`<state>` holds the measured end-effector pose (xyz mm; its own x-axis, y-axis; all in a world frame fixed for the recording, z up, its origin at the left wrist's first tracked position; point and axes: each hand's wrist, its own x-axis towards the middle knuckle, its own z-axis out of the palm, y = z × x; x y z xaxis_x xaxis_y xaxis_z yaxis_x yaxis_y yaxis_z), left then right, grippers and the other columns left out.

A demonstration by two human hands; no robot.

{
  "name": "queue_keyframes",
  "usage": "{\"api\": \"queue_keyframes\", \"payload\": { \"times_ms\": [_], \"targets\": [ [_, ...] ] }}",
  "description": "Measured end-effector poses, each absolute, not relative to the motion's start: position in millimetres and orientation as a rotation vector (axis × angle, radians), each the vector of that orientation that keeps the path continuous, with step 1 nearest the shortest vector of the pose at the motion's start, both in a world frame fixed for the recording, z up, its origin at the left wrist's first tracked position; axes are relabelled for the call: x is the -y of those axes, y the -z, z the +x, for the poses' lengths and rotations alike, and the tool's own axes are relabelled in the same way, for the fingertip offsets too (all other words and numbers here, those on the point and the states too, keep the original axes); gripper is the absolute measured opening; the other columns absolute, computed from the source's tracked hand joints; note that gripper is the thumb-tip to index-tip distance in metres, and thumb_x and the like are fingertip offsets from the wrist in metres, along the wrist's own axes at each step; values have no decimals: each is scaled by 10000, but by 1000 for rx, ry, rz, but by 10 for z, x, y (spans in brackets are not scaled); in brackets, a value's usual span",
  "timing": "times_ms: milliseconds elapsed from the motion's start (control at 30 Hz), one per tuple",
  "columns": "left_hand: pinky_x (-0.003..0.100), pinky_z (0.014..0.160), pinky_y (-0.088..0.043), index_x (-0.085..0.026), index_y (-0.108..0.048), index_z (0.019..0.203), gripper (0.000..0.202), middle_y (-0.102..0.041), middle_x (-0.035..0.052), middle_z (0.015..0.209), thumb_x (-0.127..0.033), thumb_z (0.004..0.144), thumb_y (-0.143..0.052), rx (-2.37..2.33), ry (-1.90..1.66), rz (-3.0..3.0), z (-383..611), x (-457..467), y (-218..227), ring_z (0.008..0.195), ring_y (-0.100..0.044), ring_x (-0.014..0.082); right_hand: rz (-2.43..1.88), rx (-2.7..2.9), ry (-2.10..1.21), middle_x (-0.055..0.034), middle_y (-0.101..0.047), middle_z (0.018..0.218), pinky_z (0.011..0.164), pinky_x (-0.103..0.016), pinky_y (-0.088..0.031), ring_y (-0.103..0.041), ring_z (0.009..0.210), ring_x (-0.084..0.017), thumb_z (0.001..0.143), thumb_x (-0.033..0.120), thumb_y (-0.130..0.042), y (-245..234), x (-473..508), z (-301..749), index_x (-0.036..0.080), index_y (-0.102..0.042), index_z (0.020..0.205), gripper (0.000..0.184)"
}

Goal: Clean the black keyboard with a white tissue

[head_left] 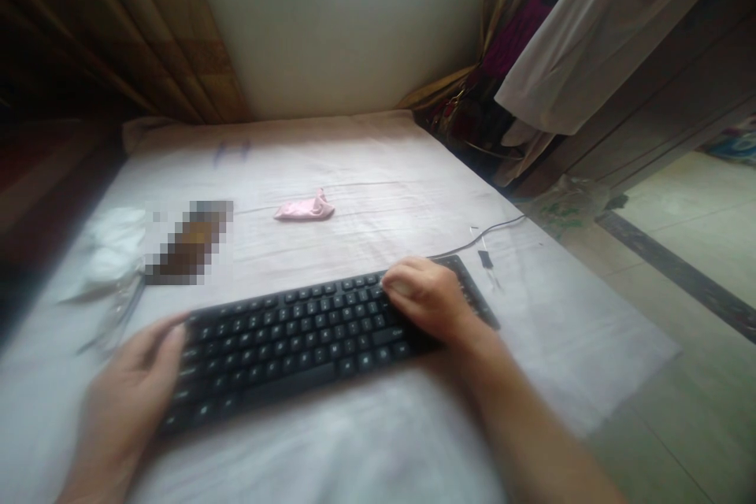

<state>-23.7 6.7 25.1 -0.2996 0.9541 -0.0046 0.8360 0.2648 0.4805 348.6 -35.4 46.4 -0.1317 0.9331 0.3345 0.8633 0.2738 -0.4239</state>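
A black computer keyboard [277,354] lies at a slant on the white-covered table, its near side seeming slightly raised. My left hand [133,386] grips its left end, with the thumb along the edge and the other fingers mostly hidden. Over the right part of the keys rests my right hand [428,299], its fingers curled in and its thumb toward the keys. Whatever it may hold is hidden under the palm. The keyboard's cable [478,235] runs from the back edge off the table's right side.
Beyond the keyboard lies a folded pink cloth [304,209]. A crumpled white bag or cloth [112,248] and a blurred-out brown item [192,246] are at the left. A small black-and-metal piece [485,259] sits at the right. Clothes [567,55] hang beside the table.
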Motion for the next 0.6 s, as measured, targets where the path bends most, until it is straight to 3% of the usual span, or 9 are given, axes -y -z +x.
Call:
{"api": "queue_keyframes", "payload": {
  "times_ms": [167,433,600],
  "targets": [
    [334,720,-491,-290,-699,1045,424,-724,2,1028,-509,771,-462,-2238,-603,1626,-212,-53,-256,755,-639,211,-1572,2140,-255,-17,-719,854,735,-246,-473,-644,797,-160,815,138,-588,-439,360,3507,231,-672,782,130],
    [395,914,-479,-269,-697,968,363,-712,25,1089,-472,797,-449,-2128,-706,1716,-158,-3,-217,988,-648,257,-1450,1898,-309,-35,-700,879,768,-269,-511,-658,814,-161,855,160,-589,-497,360,3475,216,-657,840,89],
    [365,871,-504,-257,-702,945,338,-724,22,1057,-451,804,-464,-2038,-792,1813,-166,2,-140,952,-658,243,-1496,2038,-360,-27,-685,879,722,-248,-495,-640,777,-148,805,107,-588,-467,365,3378,212,-663,816,130]
  ]
}}
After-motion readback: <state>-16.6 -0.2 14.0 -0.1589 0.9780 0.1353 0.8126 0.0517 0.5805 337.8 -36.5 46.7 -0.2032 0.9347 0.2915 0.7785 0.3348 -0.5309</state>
